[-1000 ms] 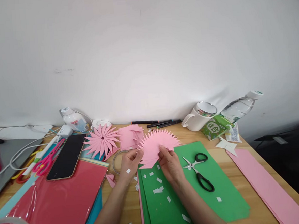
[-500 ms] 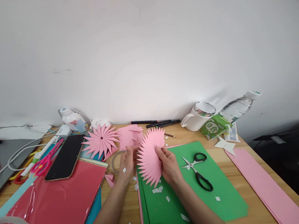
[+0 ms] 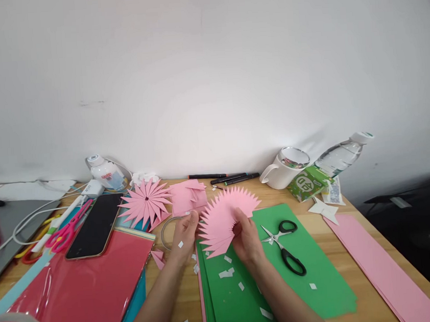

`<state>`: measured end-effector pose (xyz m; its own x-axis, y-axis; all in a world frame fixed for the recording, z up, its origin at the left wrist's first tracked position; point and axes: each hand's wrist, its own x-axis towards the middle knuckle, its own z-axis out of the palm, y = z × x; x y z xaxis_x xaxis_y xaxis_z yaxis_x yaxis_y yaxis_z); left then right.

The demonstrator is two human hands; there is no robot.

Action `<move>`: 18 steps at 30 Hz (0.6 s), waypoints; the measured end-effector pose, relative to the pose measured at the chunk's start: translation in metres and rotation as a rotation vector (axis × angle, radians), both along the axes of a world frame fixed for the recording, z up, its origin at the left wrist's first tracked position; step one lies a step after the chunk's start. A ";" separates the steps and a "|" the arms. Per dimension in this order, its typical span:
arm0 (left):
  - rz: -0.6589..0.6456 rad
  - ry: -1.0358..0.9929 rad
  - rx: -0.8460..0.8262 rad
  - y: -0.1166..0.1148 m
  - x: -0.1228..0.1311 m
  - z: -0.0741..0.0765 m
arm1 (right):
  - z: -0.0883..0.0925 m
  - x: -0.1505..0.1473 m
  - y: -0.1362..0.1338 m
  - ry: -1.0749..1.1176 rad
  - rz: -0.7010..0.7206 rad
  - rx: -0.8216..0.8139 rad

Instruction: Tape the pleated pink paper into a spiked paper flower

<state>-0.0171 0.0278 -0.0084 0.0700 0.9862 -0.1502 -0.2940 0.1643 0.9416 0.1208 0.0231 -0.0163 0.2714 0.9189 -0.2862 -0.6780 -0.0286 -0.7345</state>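
Note:
A pleated pink paper fan with pointed tips is spread in an arc above the green paper sheets. My right hand is closed on its inner edge, thumb on the front face, fingers mostly hidden behind. My left hand is beside the fan's left tips with its thumb raised. Its other fingers are largely hidden, so I cannot make out whether it grips the tips. A small white scrap rests on that hand. Black-handled scissors lie spread on the green sheets. A finished-looking pink paper rosette lies at the back left.
A phone, pink scissors and red sheets occupy the left side. Black markers, a white mug, a green box and a tilted bottle stand or lie along the back. Pink strips lie right.
The fan has turned clockwise and opened into a wider arc, its tips now reaching up and right. My right hand has shifted slightly right; my left thumb has come nearer the fan.

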 end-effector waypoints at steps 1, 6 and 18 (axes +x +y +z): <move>0.015 -0.004 -0.018 0.000 0.001 -0.001 | 0.000 0.000 0.000 0.034 0.004 -0.004; 0.093 -0.043 -0.052 0.001 0.004 -0.002 | 0.002 -0.001 0.001 0.119 0.041 0.019; 0.781 -0.057 0.251 0.008 -0.009 0.009 | 0.001 0.020 0.013 0.202 -0.251 0.079</move>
<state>-0.0264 0.0357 0.0006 -0.6498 0.7573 0.0646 -0.2846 -0.3213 0.9032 0.1404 0.0363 -0.0154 0.4375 0.8519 -0.2880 -0.7887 0.2096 -0.5780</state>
